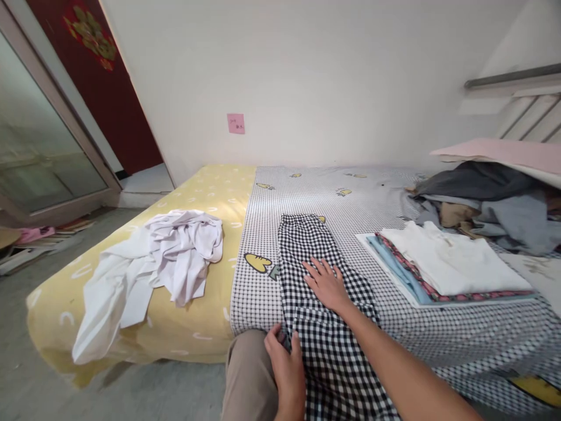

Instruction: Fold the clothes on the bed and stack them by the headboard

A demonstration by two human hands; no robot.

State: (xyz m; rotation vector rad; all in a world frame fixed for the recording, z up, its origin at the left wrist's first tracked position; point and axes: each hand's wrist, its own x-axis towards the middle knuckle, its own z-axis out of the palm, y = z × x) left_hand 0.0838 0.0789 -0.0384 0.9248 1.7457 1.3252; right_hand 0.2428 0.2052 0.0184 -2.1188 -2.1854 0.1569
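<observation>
A black-and-white checked garment (pixel 307 245) lies lengthwise on the bed (pixel 350 193), its near end hanging toward me. My right hand (pixel 326 285) lies flat on the middle of it, fingers stretched out and slightly spread. My left hand (pixel 284 362) is at the garment's near left edge, by my knee, with fingers curled around the fabric edge.
A crumpled white shirt (pixel 162 263) lies on the yellow part of the bed at left. A stack of folded clothes (pixel 442 263) sits right of the checked garment. Behind it is a loose pile of grey and dark clothes (pixel 486 199). A glass door (pixel 39 140) stands far left.
</observation>
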